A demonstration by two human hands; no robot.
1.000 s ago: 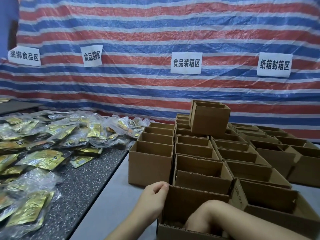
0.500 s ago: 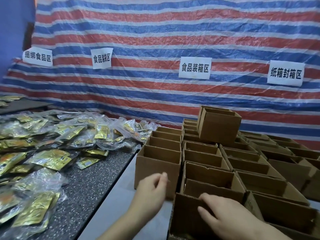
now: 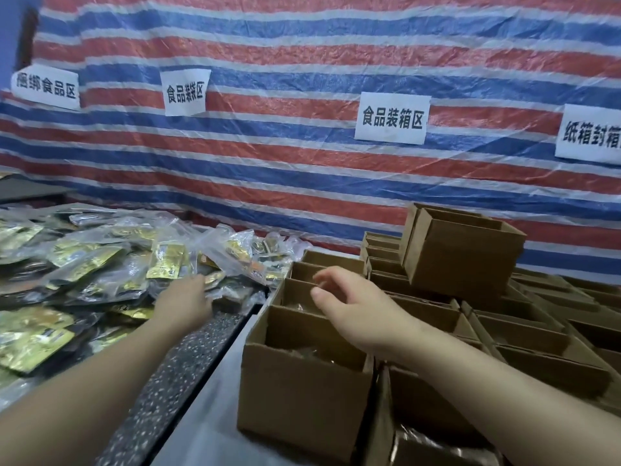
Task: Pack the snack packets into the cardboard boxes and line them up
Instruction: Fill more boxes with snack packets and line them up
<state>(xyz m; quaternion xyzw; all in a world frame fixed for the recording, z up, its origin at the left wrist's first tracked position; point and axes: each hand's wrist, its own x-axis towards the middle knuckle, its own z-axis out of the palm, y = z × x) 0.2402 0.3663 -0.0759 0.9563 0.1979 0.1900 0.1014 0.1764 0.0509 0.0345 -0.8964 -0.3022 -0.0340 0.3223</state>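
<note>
A heap of gold and clear snack packets (image 3: 100, 264) covers the dark speckled table on the left. My left hand (image 3: 184, 302) reaches into the heap's right edge, its fingers lying on the packets; a grip is not visible. Open cardboard boxes stand in rows on the right. My right hand (image 3: 349, 304) hovers with loosely curled fingers above the nearest left-hand boxes (image 3: 302, 391) and holds nothing. Packets show inside the nearest box and in the one at the bottom edge (image 3: 437, 449).
One box (image 3: 463, 257) sits stacked on top of the rows at the back. The speckled table edge (image 3: 188, 375) meets a lower grey surface (image 3: 201, 428) where the boxes stand. A striped tarp with white paper signs (image 3: 391, 118) hangs behind.
My left hand went from beside the boxes leftward onto the packet heap. My right hand came out of the near box and rose over the left column. The view moved closer.
</note>
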